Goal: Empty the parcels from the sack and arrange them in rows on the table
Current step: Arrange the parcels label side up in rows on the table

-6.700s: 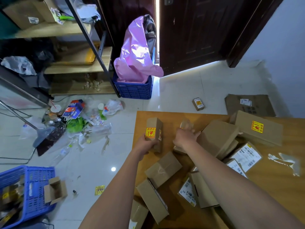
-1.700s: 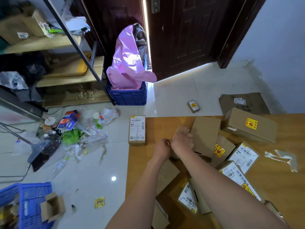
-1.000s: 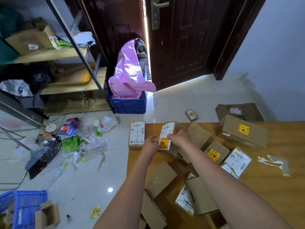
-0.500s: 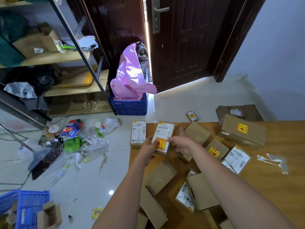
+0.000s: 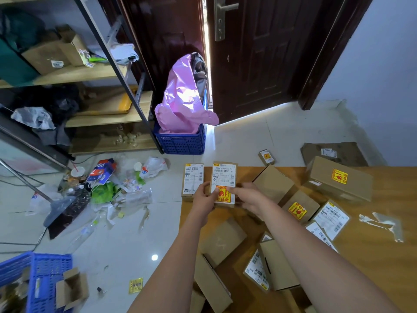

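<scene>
At twelve o'clock a dark wooden door (image 5: 259, 55) stands ajar, a metal handle (image 5: 222, 16) on its edge. At eleven o'clock a blue crate (image 5: 182, 142) on the floor holds a pink plastic bag (image 5: 182, 98). At ten o'clock a shelving rack (image 5: 101, 73) carries an open cardboard carton (image 5: 54, 53) and crumpled wrappings. At nine o'clock litter (image 5: 117, 184) is strewn over the tiles around a broom (image 5: 61, 208). At seven o'clock sits a second blue crate (image 5: 42, 279). At two o'clock a flattened cardboard sheet (image 5: 334, 153) lies on the floor by the pale wall (image 5: 383, 64).
</scene>
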Tool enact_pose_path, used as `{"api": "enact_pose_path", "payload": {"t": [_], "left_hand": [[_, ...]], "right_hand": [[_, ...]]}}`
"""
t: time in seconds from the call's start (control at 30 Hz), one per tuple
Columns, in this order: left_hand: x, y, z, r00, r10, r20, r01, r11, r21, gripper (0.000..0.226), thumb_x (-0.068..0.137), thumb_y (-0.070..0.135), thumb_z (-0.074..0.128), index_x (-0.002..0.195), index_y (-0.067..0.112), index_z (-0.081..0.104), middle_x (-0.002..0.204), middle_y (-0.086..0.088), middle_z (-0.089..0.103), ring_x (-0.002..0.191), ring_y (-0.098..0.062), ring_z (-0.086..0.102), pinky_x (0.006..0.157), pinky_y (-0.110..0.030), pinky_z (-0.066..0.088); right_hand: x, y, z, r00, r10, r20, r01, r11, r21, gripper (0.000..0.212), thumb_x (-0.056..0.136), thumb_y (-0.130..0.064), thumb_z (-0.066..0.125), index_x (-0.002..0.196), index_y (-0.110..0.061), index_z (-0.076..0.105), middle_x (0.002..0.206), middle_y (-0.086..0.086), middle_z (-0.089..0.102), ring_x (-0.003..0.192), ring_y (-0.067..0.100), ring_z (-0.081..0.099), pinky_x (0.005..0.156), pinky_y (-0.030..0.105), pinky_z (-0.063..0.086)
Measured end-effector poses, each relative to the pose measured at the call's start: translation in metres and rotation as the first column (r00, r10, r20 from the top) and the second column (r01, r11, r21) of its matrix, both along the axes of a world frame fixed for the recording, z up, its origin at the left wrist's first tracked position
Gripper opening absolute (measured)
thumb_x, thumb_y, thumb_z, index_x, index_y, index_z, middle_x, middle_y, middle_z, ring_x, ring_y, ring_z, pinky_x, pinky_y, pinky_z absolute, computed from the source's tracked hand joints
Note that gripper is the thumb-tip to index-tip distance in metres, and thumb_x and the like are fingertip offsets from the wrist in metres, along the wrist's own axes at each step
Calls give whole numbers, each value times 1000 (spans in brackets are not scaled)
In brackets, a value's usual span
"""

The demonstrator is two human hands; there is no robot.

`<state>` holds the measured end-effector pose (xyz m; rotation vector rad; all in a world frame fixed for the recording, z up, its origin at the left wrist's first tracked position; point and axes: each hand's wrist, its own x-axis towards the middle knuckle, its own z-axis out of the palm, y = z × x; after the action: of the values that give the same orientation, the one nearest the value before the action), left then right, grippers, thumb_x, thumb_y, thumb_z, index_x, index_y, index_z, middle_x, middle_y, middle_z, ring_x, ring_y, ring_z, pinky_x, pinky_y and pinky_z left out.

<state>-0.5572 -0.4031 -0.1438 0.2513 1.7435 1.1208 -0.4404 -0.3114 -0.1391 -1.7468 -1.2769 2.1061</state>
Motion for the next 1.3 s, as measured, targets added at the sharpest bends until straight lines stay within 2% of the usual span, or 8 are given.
{"api": "enact_pose_path", "payload": {"t": [0.13,0.27,0.4,0.47,0.67,0.83,1.07,1.3], "left_hand": [[-3,5,-6,997,-26,-74,25,1000,-3,44,95,28,61,136,26,44,122,-5,64,97,-15,66,69,-27,56],[-11,11,-10,913,-172,-369,147,985,-95,48,96,40,57,138,20,48,132,-3,60,117,-22,60,95,-40,54],[-26,12,-16,814,-190,-549,125,980,-154,36,100,32,50,132,16,57,128,-5,63,113,-21,60,89,-32,52],[-36,13,-22,798,-172,-578,84,981,-175,34,100,27,51,132,17,57,131,-6,60,121,-23,55,95,-35,49],[-60,18,-41,768,-180,-614,37,971,-238,43,96,20,58,138,20,51,141,-9,50,130,-27,45,107,-40,41],[-72,22,-53,774,-215,-596,67,963,-261,56,93,16,63,145,19,43,147,-9,44,136,-28,40,111,-39,36],[-81,27,-59,772,-244,-587,53,945,-323,69,87,14,69,147,26,36,151,-10,30,138,-32,31,106,-42,40],[-86,27,-63,851,-222,-476,112,962,-249,80,81,10,73,146,27,29,139,-7,53,125,-29,53,97,-40,48]], "right_hand": [[-6,3,-6,1000,11,25,-12,998,54,34,93,-15,67,126,-9,63,110,5,73,96,21,70,84,42,59],[-15,8,-9,999,-5,42,2,996,84,30,96,-16,63,125,-8,63,113,6,71,97,22,69,76,35,58],[-27,15,-13,989,29,144,-50,988,146,32,97,-19,61,128,-9,60,122,6,68,106,23,66,84,34,54],[-33,19,-19,985,40,167,-65,987,145,32,97,-18,60,128,-9,60,124,7,67,107,24,66,89,36,54],[-49,30,-38,960,93,265,-134,981,140,33,97,-19,60,127,-8,57,128,10,64,112,27,63,93,38,52],[-58,35,-47,947,104,303,-150,980,132,33,98,-14,57,130,-5,53,132,11,61,116,28,61,83,32,50],[-63,38,-63,935,132,330,-172,980,95,35,98,-14,57,132,-5,51,134,11,59,119,28,59,85,32,47],[-66,40,-75,938,121,325,-156,984,84,34,98,-15,56,130,-6,52,131,12,61,114,28,61,81,32,49]]}}
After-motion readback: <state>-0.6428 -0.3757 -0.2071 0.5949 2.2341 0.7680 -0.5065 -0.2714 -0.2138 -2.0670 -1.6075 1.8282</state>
